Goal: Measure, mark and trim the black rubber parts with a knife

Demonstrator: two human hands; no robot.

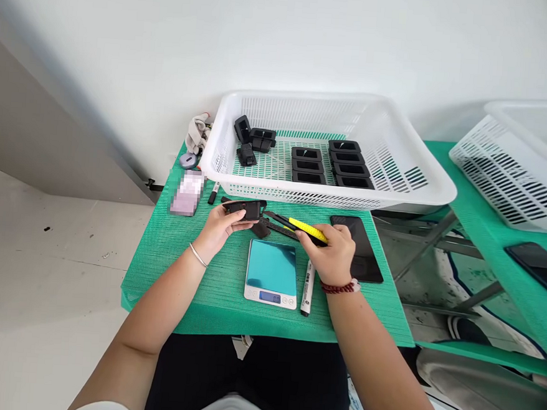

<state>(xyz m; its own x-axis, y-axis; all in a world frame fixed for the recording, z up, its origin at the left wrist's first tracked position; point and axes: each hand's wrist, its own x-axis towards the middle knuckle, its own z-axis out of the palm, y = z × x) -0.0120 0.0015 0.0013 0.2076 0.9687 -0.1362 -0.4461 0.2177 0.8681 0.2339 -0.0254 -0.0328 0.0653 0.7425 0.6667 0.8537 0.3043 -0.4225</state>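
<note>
My left hand grips a black plastic part, a small frame-like block, with the thumb on its near face. My right hand is closed round a yellow-and-black utility knife, whose front end points left and reaches the right side of the part. I cannot tell whether the tip touches it. Below the knife runs another dark strip with some yellow. A dark piece lies under the held part. Just nearer to me is a digital scale with a bluish plate and a lit display.
Behind my hands a white basket holds black parts, stacked at right and loose at left. A white marker, a black phone, a black-capped pen and a blurred packet lie on the green-covered table.
</note>
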